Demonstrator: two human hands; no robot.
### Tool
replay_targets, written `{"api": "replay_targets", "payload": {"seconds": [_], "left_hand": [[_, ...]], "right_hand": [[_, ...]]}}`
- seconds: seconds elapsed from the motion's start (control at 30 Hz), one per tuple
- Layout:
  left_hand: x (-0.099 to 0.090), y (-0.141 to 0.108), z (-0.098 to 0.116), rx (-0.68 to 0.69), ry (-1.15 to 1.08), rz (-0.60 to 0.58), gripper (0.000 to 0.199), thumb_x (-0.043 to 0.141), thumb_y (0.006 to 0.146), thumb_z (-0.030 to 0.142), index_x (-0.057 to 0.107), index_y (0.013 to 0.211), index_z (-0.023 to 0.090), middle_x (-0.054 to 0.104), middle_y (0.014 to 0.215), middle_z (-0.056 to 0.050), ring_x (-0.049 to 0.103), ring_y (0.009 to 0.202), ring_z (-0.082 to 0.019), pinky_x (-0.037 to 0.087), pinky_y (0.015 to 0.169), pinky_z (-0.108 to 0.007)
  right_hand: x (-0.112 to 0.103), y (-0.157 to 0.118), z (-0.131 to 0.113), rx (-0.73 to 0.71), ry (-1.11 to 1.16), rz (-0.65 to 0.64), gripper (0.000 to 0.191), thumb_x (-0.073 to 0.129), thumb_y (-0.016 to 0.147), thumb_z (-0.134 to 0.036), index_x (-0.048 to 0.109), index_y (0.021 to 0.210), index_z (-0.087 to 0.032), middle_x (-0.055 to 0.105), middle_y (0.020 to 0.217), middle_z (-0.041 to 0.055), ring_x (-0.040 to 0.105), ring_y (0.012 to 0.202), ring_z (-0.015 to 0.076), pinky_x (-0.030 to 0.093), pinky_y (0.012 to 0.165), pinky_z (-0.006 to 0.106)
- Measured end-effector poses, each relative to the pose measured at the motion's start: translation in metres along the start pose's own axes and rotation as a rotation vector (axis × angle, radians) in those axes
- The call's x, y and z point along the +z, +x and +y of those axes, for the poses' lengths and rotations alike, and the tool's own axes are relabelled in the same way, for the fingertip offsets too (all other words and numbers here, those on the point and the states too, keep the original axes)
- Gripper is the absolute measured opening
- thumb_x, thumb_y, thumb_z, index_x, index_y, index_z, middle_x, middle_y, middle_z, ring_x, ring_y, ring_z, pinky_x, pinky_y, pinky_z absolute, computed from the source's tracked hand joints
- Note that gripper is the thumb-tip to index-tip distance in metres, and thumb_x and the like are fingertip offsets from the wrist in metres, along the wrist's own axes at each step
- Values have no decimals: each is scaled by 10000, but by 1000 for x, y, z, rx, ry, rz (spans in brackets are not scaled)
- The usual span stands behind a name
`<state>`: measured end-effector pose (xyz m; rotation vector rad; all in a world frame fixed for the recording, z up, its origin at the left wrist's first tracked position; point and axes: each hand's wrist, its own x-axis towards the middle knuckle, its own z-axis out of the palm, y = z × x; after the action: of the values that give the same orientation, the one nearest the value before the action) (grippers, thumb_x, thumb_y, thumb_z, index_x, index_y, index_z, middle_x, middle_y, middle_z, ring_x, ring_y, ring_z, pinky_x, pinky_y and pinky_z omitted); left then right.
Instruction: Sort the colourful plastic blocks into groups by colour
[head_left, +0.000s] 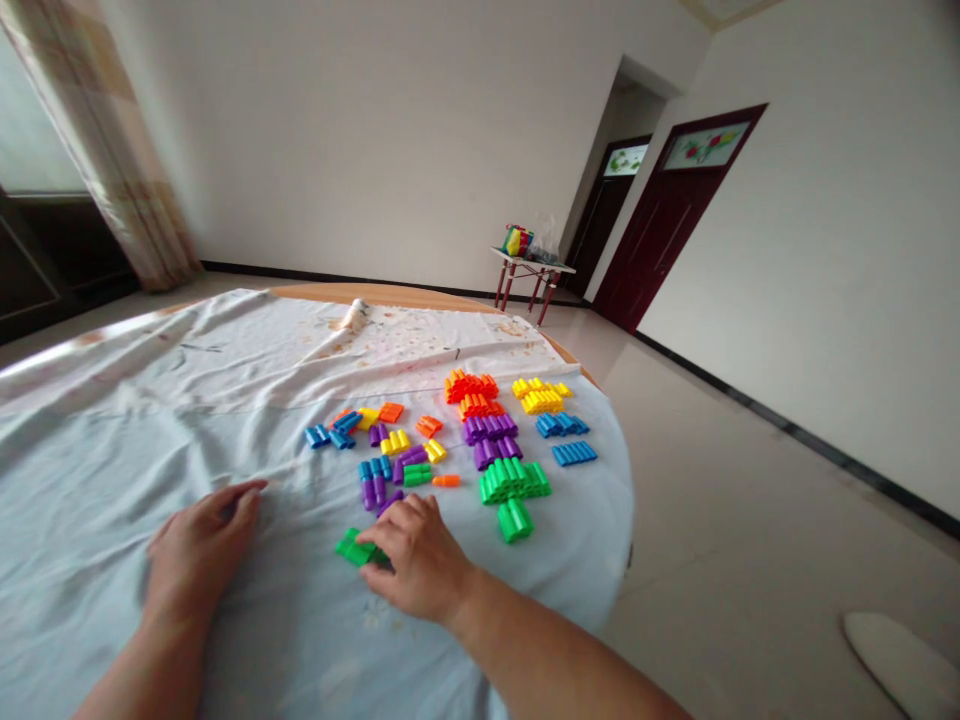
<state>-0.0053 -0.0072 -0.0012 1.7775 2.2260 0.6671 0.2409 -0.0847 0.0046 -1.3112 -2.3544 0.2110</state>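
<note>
Here, the slightly curled right hand touches green pieces.

Open cloth separates the hands; purple pieces apparently crowd the right one.

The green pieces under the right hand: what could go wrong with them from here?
The right hand might knock the purple pieces just beyond the loose green ones. The forearm could perhaps brush the lone green cluster near it. Wrinkles in the cloth may tip or roll small pieces.
</note>
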Motion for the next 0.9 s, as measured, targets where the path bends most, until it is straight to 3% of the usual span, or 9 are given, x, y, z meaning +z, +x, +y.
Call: {"api": "replay_targets", "payload": {"seconds": [0.13, 0.43, 0.6, 0.77, 0.9], "left_hand": [[1, 0, -1, -6, -5, -14, 489, 323, 833, 461, 646, 1112, 223, 704, 986, -85, 590, 1009, -265, 425, 778, -341], [-4, -4, 3, -11, -22, -3, 452, 352, 831, 436, 663, 1080, 223, 713, 867, -69, 606, 940, -247, 435, 738, -319], [-2, -2, 1, -3, -37, -12, 474, 345, 826, 452, 659, 1092, 216, 707, 931, -87, 606, 960, -261, 440, 733, -327], [3, 3, -7, -5, -2, -22, 516, 298, 826, 511, 646, 1102, 249, 703, 887, -69, 601, 984, -267, 434, 791, -342], [4, 3, -9, -10, 13, -52, 574, 247, 821, 544, 623, 1134, 243, 692, 963, -81, 593, 1011, -267, 425, 836, -346]], "right_hand": [[3, -2, -1, 10, 13, 22, 296, 659, 770, -357, 615, 1044, -256, 586, 995, 28, 472, 997, 200, 342, 849, 341], [0, -4, -4, 4, 89, 94, 302, 678, 757, -326, 603, 1045, -275, 626, 986, -1, 491, 967, 195, 328, 848, 358], [-39, -12, 9, 72, 132, 302, 305, 659, 788, -327, 598, 1077, -251, 628, 1004, 9, 507, 973, 182, 332, 898, 342], [-84, -40, 53, 285, 20, 425, 256, 665, 779, -265, 623, 1029, -231, 642, 987, 26, 530, 968, 200, 354, 892, 350], [-99, -67, 89, 421, -66, 458, 228, 646, 780, -250, 631, 1005, -211, 653, 976, 51, 549, 965, 223, 374, 889, 368]]}}
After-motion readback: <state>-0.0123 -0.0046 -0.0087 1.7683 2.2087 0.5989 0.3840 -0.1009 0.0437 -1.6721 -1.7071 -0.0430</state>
